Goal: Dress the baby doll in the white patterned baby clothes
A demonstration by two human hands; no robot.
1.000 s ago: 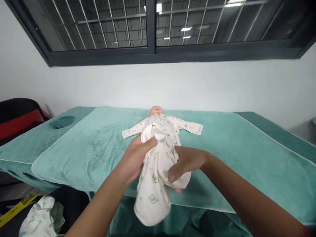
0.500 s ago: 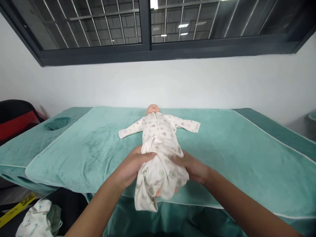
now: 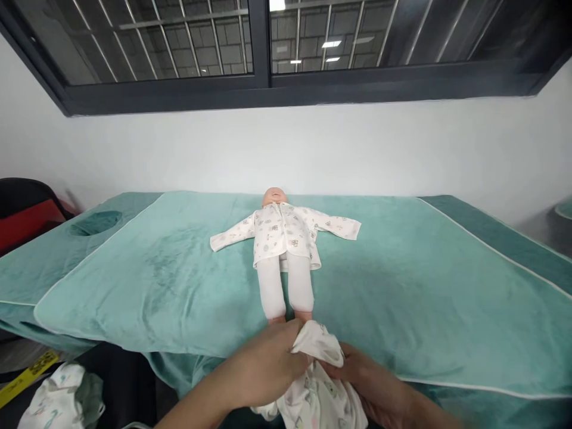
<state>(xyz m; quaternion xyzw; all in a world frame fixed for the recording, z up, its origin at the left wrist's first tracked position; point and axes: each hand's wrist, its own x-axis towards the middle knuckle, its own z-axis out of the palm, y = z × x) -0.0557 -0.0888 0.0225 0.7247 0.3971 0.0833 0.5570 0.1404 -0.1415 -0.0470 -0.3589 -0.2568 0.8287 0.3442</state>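
A baby doll (image 3: 270, 289) lies on its back with its head toward the wall. It wears a white printed long-sleeved top (image 3: 270, 229), sleeves spread out to both sides. Its white cloth legs are bare, pointing toward me. Just below its feet, my left hand (image 3: 270, 360) is closed on a bunched pair of white printed baby pants (image 3: 319, 396). On the other side my right hand (image 3: 357, 369) grips the same pants, its fingers partly hidden by the fabric. The pants hang down past the bed's near edge. My left hand partly covers the doll's feet.
A teal plush cover (image 3: 402, 286) spreads over the bed, which has a face hole (image 3: 96, 223) at left. Crumpled white printed cloth (image 3: 58, 396) lies on a dark surface at lower left, beside a yellow strip (image 3: 27, 378). A barred window (image 3: 263, 89) is above.
The pants have come down off the doll's hips and legs toward me and are now bunched between my hands. The doll's white legs have come into view. Both hands moved nearer to me.
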